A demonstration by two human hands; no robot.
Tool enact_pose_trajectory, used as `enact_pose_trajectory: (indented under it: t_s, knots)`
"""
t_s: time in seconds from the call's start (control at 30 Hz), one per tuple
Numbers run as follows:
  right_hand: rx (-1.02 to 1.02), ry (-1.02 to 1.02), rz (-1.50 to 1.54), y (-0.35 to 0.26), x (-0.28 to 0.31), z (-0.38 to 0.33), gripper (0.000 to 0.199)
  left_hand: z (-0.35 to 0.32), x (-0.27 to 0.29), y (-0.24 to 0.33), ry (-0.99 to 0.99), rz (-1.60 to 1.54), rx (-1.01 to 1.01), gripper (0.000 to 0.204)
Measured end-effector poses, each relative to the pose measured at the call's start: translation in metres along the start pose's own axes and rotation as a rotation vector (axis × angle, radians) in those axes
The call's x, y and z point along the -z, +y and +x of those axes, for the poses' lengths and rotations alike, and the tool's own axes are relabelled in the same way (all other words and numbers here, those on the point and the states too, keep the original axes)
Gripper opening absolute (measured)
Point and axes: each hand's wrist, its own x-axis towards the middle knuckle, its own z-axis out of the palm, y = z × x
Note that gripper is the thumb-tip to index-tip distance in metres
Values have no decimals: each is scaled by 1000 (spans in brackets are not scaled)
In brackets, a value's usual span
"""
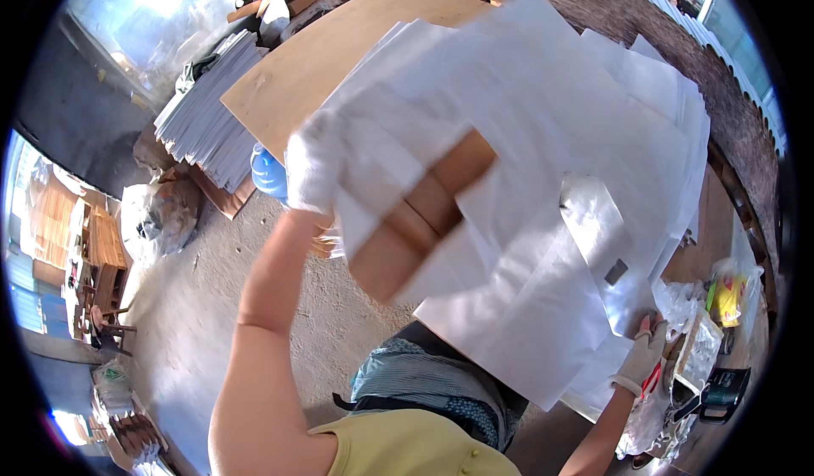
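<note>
**Gloved grip lifts a sheet of white paper over the worktop**

The left hand [312, 164], in a white fabric glove, has its grip closed on the edge of a large white paper sheet [441, 128], raised high and blurred with motion. The sheet is thin and smooth, and it bends where the fingers pinch it. A flat brown cardboard strip [421, 215], long and rectangular, shows beside the glove against the white paper; whether the hand grips it too cannot be told.

The right hand [644, 349], also in a light glove with a red mark at the wrist, lies on the lower right edge of the paper pile [543, 306]. Its fingers press flat on the top sheets; whether they close around any sheet cannot be told.

The pile is made of many loose white sheets, fanned and overlapping, their straight edges sticking out at different angles. It covers most of the worktop [297, 77], a broad plain board of pale brown wood with a smooth face. A small dark rectangular piece [616, 271] rests on the sheets near the right hand.

To the right lie crumpled clear plastic bags [687, 340] and a yellow packet [729, 298]. At the far left, a thick stack of white sheets [208, 111] sits on a low wooden block above the rough concrete floor [195, 306], with a blue plastic bottle [269, 173] just beside it.
</note>
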Motion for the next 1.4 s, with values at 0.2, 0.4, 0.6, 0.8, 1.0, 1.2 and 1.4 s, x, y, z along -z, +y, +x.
enact_pose_trajectory:
  t_s: [0.2, 0.4, 0.6, 0.8, 1.0, 1.2, 1.4]
  knots:
    - [238, -62, -483, -9, -17, -37, 55, 138, 64, -84, 111, 304, 113, 49]
    - [313, -461, -764, -4, -2, -114, 73, 155, 70, -153, 56, 758, 19, 47]
    - [660, -832, -1019, -44, 27, -162, 61, 24, 22, -21, -18, 731, -886, 34]
    - [925, -856, -885, -79, 30, -113, 23, -99, -51, -50, -1176, 278, -1120, 37]
    - [158, -158, -158, -44, 36, -90, 22, -108, -91, -109, -1108, 154, -954, 32]
    - [101, 194, 578, 41, -13, -100, 43, -157, -113, -94, -778, 33, -347, 18]
    - [94, 361, 109, 30, -49, -85, 40, -172, -135, -96, -514, 286, -587, 25]
